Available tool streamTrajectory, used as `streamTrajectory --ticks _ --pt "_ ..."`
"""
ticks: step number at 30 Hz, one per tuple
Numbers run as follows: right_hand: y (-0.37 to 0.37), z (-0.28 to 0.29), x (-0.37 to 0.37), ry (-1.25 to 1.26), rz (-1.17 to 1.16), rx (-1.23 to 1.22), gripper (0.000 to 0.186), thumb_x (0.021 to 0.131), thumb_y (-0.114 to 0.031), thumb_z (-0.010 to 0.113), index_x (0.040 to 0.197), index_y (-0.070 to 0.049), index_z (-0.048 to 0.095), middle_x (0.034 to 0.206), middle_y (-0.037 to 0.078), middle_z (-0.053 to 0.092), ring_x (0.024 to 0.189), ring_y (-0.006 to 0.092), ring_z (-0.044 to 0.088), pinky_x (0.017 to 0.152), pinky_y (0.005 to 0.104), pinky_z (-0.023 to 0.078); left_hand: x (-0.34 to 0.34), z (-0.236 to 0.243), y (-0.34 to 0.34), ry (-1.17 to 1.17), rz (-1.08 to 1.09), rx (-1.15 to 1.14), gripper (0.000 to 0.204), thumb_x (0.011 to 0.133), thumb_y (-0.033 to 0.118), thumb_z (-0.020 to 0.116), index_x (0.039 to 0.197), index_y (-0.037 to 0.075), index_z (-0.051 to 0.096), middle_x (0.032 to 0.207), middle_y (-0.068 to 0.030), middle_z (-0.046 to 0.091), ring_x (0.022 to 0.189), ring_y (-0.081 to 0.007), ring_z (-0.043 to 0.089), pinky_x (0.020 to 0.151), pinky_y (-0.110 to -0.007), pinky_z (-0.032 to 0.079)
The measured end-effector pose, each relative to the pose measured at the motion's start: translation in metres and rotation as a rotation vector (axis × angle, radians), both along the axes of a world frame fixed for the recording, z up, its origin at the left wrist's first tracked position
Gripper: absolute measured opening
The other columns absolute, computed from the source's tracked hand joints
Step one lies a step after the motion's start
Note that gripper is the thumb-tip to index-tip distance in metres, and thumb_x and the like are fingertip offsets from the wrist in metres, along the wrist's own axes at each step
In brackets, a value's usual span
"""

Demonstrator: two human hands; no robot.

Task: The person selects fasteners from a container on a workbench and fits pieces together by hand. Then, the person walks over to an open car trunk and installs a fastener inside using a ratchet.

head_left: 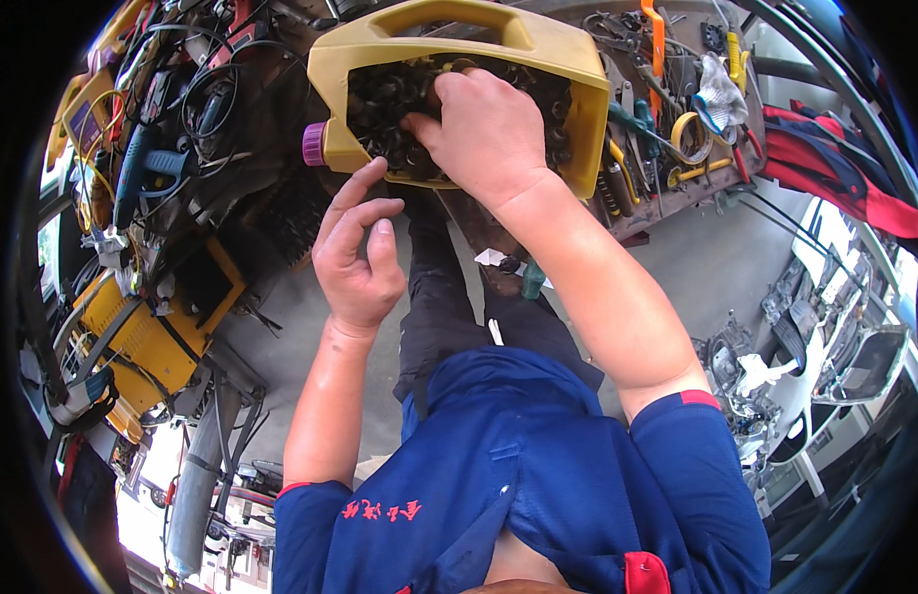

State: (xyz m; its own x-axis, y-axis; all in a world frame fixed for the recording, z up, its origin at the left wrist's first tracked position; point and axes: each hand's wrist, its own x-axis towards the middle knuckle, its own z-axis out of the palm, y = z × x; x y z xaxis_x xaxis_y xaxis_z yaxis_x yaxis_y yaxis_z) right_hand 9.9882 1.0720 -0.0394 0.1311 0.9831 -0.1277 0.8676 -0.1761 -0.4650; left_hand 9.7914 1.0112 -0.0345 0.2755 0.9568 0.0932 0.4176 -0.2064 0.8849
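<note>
A yellow plastic jug (pixel 330 57) lies on its side at the top, with one wall cut away and a purple cap (pixel 313 145) at its left. Dark small metal parts, seemingly bolts and nuts, fill it (pixel 380 94). Inside the opening is my right hand (pixel 489 129), its fingers curled down among these parts. The fingertips are partly hidden, so what they grip cannot be made out. My left hand (pixel 360 262) hovers just below the jug's capped end. Its fingers are loosely bent and apart, and nothing is in it.
Right of the jug, the bench holds pliers, a tape roll (pixel 690 139) and a white work glove (pixel 718 94). A blue power tool (pixel 162 173) and tangled cables crowd the left side. Lower left stand a yellow machine (pixel 132 342) and a grey cylinder (pixel 195 495). Metal parts (pixel 741 371) pile up at right.
</note>
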Motion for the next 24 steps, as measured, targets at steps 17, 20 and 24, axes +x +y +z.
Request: streamTrajectory --ticks 17,20,24 --pt "-0.014 -0.003 0.015 0.049 0.054 0.012 0.026 0.085 -0.032 0.073 0.092 -0.007 0.076 0.094 0.015 0.072 0.092 0.0362 0.073 0.084 0.0463 0.060 -0.005 0.002 -0.003 -0.074 -0.028 -0.047 0.022 0.093 -0.005 0.055 0.104 -0.005 0.074 0.144 -0.0213 0.066 0.132 -0.0308 0.065 0.112 -0.039 0.050" --pt "-0.016 0.000 0.015 0.058 0.070 0.039 0.027 0.086 -0.034 0.075 0.094 -0.008 0.078 0.096 0.016 0.072 0.094 0.0360 0.073 0.085 0.0457 0.060 -0.005 -0.003 -0.003 -0.075 -0.037 -0.055 0.023 0.093 -0.005 0.055 0.105 -0.005 0.074 0.145 -0.0211 0.065 0.133 -0.0308 0.064 0.114 -0.039 0.049" --pt "-0.008 0.014 0.007 0.045 0.045 -0.083 0.034 0.087 -0.038 0.078 0.094 -0.006 0.078 0.098 0.017 0.073 0.096 0.0369 0.073 0.087 0.0462 0.059 -0.004 -0.002 -0.004 -0.058 -0.044 -0.038 0.023 0.093 -0.006 0.055 0.105 -0.005 0.074 0.146 -0.0212 0.065 0.135 -0.0308 0.064 0.116 -0.040 0.047"
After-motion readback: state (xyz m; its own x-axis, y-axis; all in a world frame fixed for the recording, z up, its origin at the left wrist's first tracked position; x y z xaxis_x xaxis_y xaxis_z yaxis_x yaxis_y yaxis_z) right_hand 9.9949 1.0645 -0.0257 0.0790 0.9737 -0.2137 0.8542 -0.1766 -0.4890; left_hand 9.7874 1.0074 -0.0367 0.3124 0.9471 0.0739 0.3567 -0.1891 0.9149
